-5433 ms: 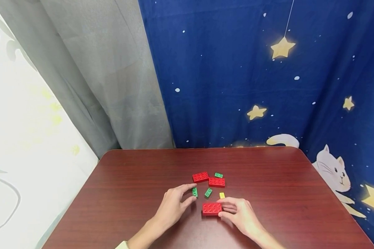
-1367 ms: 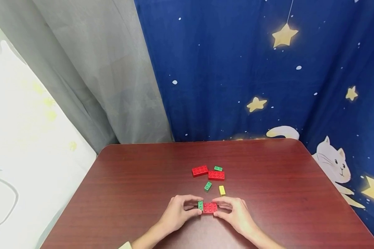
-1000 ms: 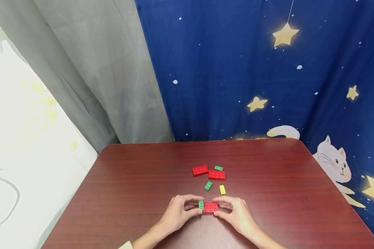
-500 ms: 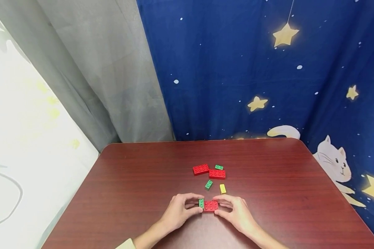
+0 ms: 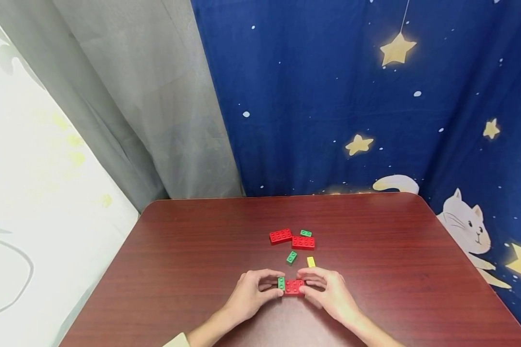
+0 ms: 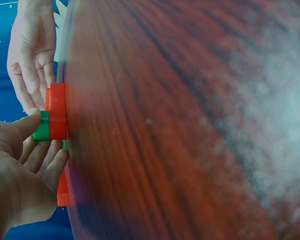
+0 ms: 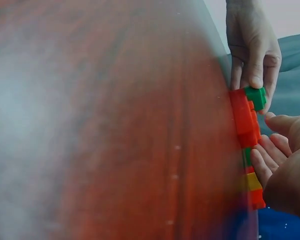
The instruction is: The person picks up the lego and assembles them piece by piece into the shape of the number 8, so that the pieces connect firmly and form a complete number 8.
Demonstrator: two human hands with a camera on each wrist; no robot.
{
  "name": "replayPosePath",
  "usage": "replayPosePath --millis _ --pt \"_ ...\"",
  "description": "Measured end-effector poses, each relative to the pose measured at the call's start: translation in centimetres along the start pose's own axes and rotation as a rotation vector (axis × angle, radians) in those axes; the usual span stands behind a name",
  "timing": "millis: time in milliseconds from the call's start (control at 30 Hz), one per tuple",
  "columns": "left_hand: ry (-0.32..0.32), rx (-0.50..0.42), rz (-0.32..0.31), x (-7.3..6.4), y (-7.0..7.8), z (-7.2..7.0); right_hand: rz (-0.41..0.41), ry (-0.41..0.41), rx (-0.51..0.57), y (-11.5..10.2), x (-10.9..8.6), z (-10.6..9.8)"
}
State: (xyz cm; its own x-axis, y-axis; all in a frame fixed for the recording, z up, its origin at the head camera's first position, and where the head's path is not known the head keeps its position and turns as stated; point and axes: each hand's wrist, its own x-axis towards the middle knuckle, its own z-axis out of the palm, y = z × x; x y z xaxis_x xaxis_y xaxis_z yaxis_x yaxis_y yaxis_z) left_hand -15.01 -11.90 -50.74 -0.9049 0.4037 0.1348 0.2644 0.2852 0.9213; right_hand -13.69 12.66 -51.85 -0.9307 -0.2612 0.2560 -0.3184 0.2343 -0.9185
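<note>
A green two-stud brick (image 5: 281, 283) sits on the left end of a red toy building brick (image 5: 294, 287) near the front of the table. Thumb and fingers of my left hand (image 5: 248, 295) pinch the green brick from its front and back sides, also seen in the left wrist view. At the red brick's right end is my right hand (image 5: 332, 295), its thumb and fingers spread loosely. In the right wrist view, the right thumb (image 7: 282, 121) stands off from the red brick's side (image 7: 244, 120).
Behind the hands lie a loose green brick (image 5: 291, 258) and a yellow brick (image 5: 310, 261), the latter close to the right fingertips. Farther back are two red bricks (image 5: 280, 236) and another green brick (image 5: 306, 233). Curtains hang beyond the brown table (image 5: 191, 241).
The left hand has carried the green brick from the table onto the red brick, which moved slightly left. Just now the right hand has loosened its grip on the red brick.
</note>
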Motion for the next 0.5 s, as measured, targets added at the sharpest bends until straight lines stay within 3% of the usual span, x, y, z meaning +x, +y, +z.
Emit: replayPosePath --millis 333,500 --pt "-0.003 0.003 -0.008 0.0 0.0 0.0 -0.003 0.158 -0.055 -1.2 1.7 -1.7" --pt "-0.007 0.008 -0.009 -0.1 -0.1 0.0 0.014 0.192 -0.058 -1.2 2.5 -2.6"
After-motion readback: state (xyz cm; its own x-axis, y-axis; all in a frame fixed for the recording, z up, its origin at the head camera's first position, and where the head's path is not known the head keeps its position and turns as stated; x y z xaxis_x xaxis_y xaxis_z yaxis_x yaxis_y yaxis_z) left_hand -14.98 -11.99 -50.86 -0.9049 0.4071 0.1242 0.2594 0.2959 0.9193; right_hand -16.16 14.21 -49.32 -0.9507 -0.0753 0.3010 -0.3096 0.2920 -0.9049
